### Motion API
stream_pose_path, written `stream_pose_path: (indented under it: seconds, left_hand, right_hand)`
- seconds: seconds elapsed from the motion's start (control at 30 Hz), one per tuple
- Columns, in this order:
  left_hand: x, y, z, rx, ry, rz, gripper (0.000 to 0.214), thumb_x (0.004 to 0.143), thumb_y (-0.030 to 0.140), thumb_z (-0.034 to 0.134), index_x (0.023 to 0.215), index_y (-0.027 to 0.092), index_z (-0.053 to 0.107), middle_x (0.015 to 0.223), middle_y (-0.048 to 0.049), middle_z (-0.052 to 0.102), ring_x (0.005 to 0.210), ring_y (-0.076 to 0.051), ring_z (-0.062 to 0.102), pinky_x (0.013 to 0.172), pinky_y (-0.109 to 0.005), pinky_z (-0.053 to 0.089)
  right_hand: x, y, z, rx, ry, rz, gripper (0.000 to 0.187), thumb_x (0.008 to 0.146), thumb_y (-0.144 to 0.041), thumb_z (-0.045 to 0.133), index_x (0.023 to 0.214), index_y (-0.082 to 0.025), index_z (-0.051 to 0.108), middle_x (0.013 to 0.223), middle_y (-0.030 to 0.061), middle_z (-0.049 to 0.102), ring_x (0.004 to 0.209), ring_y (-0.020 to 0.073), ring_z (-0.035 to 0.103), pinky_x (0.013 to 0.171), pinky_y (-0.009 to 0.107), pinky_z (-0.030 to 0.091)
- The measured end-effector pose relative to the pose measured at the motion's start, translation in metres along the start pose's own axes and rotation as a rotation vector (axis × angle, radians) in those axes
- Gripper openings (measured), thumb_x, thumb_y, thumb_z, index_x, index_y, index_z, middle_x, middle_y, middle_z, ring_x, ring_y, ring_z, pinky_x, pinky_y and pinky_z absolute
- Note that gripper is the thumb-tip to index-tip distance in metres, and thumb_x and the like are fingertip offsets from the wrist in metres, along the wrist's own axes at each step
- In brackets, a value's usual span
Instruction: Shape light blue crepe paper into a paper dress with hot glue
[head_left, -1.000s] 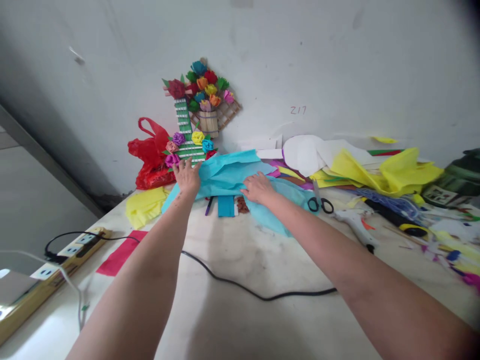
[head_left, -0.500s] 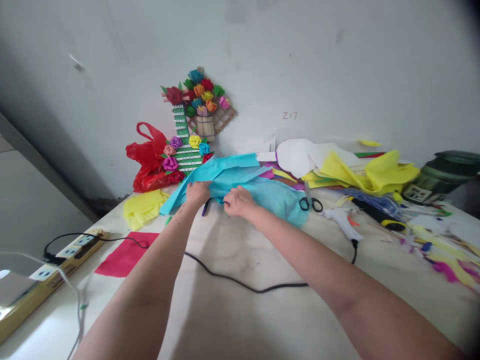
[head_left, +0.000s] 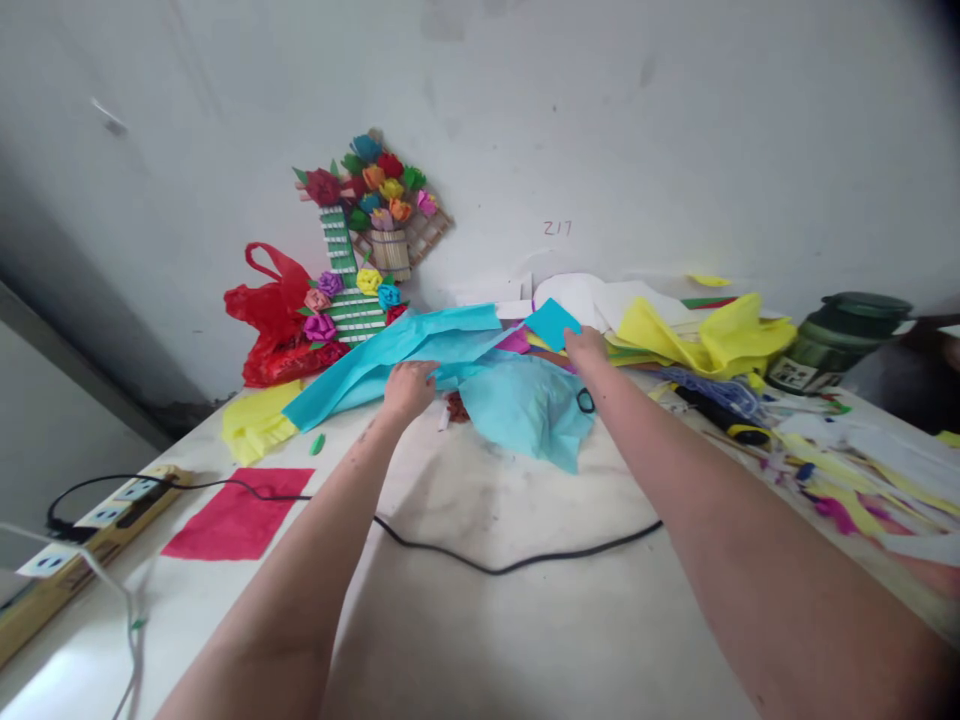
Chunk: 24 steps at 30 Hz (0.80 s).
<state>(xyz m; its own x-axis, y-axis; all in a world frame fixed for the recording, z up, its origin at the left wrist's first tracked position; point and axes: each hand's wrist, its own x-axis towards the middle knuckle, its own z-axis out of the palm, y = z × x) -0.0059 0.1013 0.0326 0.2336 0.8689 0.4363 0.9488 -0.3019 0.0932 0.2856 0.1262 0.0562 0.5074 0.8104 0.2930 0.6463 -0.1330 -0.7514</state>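
Right hand [head_left: 587, 350] — fingers pinching a blue square [head_left: 552, 322]; left hand [head_left: 411, 390] at turquoise sheet [head_left: 435, 338] — can't tell if gripping

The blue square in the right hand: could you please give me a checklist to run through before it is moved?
1. Blue square held: ok, the right hand has its fingers on one corner.
2. Left hand free of the blue sheet: cannot tell; it is at the sheet's near edge, and its grip is hidden.
3. Scissors in full view: not ok, only part of a handle shows beside the right forearm.
4. Black cable clear of the arms: cannot tell; both forearms hide parts of it.
5. Red square uncovered: not ok, the black cable crosses it.
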Motion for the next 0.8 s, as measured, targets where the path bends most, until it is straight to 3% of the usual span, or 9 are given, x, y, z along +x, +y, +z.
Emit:
stream_pose_path:
  seconds: [0.1,0.27,0.37,0.47,0.57,0.67,0.8]
  left_hand:
    - [-0.002,0.013,-0.003,-0.050,-0.054,-0.098,0.034,0.075,0.021,0.043,0.103,0.025,0.062,0.104,-0.0030,0.064,0.100,-0.020,0.054,0.084,-0.029,0.040]
    - [-0.006,0.020,0.004,-0.131,-0.247,-0.252,0.028,0.066,0.027,0.057,0.093,0.024,0.064,0.094,-0.0026,0.066,0.088,-0.020,0.058,0.071,-0.025,0.044]
    - [-0.012,0.020,0.009,-0.101,-0.240,-0.273,0.032,0.063,0.029,0.059,0.094,0.023,0.064,0.102,-0.0061,0.063,0.091,-0.022,0.058,0.072,-0.026,0.044]
    - [-0.019,0.025,0.009,-0.002,-0.214,-0.338,0.025,0.065,0.029,0.056,0.087,0.021,0.067,0.099,-0.0102,0.064,0.091,-0.025,0.058,0.072,-0.031,0.044]
    - [-0.023,0.031,0.005,0.024,-0.261,-0.351,0.023,0.067,0.035,0.055,0.081,0.021,0.068,0.089,-0.0113,0.066,0.087,-0.027,0.059,0.070,-0.033,0.044]
    - [-0.022,0.034,0.005,-0.020,-0.247,-0.359,0.025,0.069,0.037,0.053,0.085,0.024,0.068,0.092,-0.0100,0.066,0.088,-0.026,0.059,0.071,-0.033,0.044]
    - [-0.014,0.027,0.013,-0.096,-0.128,-0.336,0.033,0.074,0.029,0.048,0.104,0.026,0.062,0.104,-0.0062,0.064,0.096,-0.024,0.057,0.078,-0.031,0.043]
  right_hand:
    - [-0.022,-0.006,-0.003,-0.143,-0.075,-0.108,0.028,0.077,-0.030,0.048,0.093,-0.015,0.064,0.100,0.0117,0.063,0.094,0.0239,0.057,0.077,0.032,0.042]
    - [-0.097,-0.028,0.010,-0.294,-0.213,-0.821,0.040,0.073,-0.041,0.052,0.106,-0.018,0.059,0.120,0.0076,0.053,0.107,0.0242,0.046,0.092,0.037,0.031]
    - [-0.133,-0.035,0.018,-0.455,-0.312,-1.038,0.054,0.066,-0.044,0.057,0.113,-0.018,0.053,0.126,0.0107,0.047,0.110,0.0288,0.041,0.093,0.044,0.025]
    - [-0.152,-0.035,0.023,-0.581,-0.308,-1.061,0.053,0.062,-0.036,0.060,0.109,-0.012,0.055,0.117,0.0175,0.051,0.104,0.0327,0.043,0.090,0.048,0.025]
    - [-0.153,-0.033,0.025,-0.631,-0.308,-0.991,0.031,0.069,-0.024,0.051,0.097,-0.011,0.059,0.101,0.0173,0.059,0.095,0.0285,0.050,0.081,0.040,0.032]
    - [-0.144,-0.032,0.022,-0.577,-0.304,-0.818,0.025,0.078,-0.020,0.040,0.090,-0.014,0.062,0.090,0.0131,0.064,0.083,0.0221,0.055,0.070,0.031,0.036]
    - [-0.127,-0.031,0.019,-0.392,-0.227,-0.558,0.028,0.082,-0.028,0.038,0.088,-0.020,0.064,0.081,0.0073,0.066,0.074,0.0181,0.057,0.061,0.026,0.034]
